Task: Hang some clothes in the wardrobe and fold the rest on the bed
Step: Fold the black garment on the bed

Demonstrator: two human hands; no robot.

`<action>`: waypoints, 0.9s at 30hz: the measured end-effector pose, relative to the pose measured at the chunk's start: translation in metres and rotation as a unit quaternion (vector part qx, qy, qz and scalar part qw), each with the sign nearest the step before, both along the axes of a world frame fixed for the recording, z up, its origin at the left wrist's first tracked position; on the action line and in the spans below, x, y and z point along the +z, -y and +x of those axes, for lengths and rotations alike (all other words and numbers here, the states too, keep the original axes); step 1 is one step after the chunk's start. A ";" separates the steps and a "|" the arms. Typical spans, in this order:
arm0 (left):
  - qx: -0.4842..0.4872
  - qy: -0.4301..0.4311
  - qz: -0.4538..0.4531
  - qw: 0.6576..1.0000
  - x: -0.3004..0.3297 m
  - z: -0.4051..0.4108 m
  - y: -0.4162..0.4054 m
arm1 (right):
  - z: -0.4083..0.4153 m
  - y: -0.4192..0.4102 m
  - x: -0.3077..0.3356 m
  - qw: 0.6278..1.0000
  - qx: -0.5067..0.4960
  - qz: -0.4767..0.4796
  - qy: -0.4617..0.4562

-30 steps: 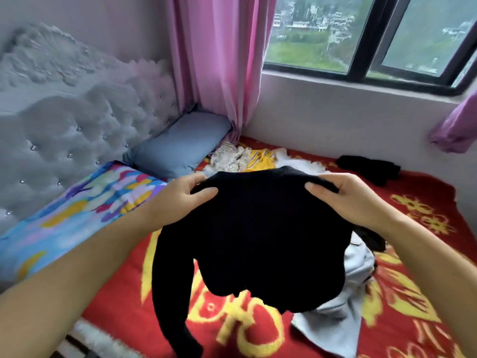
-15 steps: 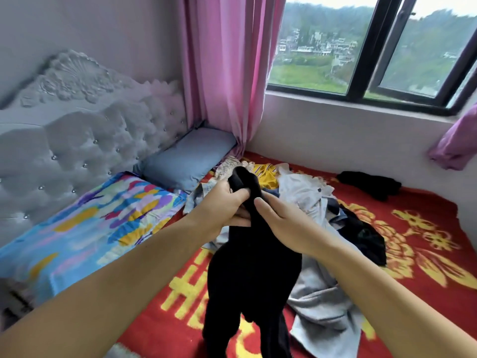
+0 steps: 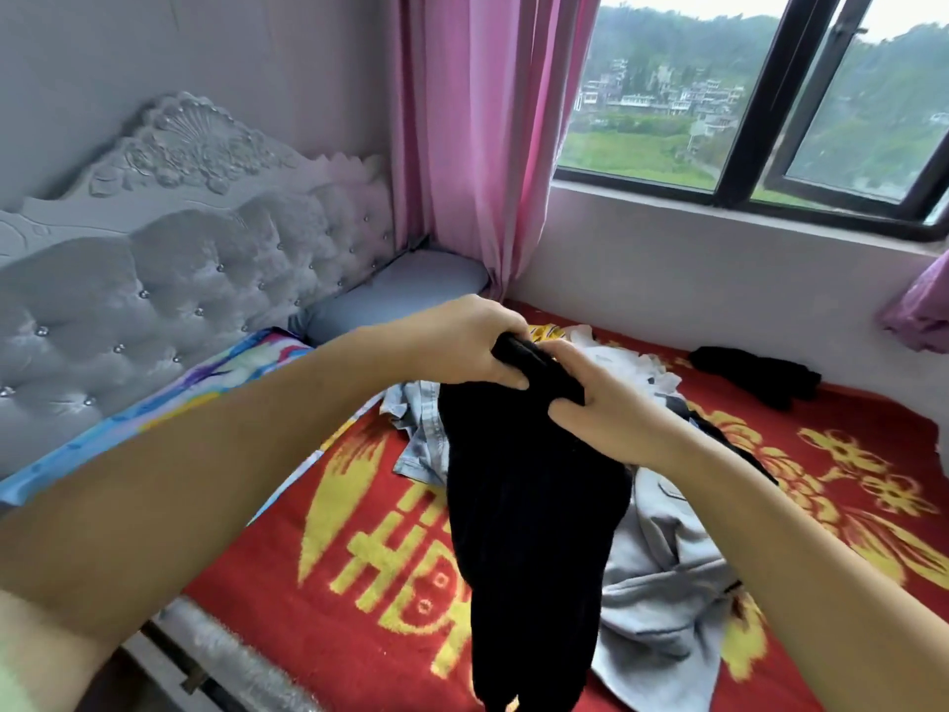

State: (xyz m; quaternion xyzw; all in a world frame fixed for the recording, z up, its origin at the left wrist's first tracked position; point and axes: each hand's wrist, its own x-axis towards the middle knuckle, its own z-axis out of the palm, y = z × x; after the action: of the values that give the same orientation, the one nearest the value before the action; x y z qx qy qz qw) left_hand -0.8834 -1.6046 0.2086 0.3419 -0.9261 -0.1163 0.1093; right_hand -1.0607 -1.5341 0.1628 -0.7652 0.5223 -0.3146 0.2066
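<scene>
Bedroom walls in pale grey frame my view, and I work across from the left. At the far left the tufted headboard backs the bed, with a bright striped pillow lying along its foot and a grey pillow tucked into the corner under the pink curtain. My left hand is curled tight around the bunched top of the black garment, and my right hand pinches the same gathered edge just beside it, fingers wrapped over and thumb underneath. I judge the two are brought close together like this to fold the garment in half lengthwise, or to gather it for carrying; it hangs straight down from them in a long drape over the red blanket, not resting flat. Beneath and to the right of it sits the pile of unsorted clothes, mostly a light grey piece with a denim one poking out on the left, left heaped in the middle of the bed within easy reach. Farther right a second dark garment lies alone near the wall below the window. Large yellow characters and flowers are woven into the blanket, but the garment covers part of them and I cannot read them. I see no brand tag or label on any clothing. No wardrobe is in view.
</scene>
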 end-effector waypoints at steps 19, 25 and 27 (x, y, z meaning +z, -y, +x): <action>0.041 -0.050 0.021 0.998 0.064 0.043 0.039 | -0.052 -0.008 -0.119 0.939 -0.270 -0.060 0.205; 0.067 -0.145 0.141 0.977 0.056 0.094 0.060 | -0.056 -0.014 -0.136 0.997 -0.069 0.022 0.029; 0.071 -0.151 0.147 0.975 0.051 0.102 0.070 | -0.056 -0.004 -0.164 0.991 -0.086 0.088 -0.046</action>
State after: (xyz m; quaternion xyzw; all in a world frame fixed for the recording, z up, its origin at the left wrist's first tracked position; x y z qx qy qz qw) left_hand -0.7815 -1.6746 0.2599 0.3977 -0.8449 -0.2938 0.2042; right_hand -1.1166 -1.5299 -0.0009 -0.7100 0.6206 -0.2487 0.2210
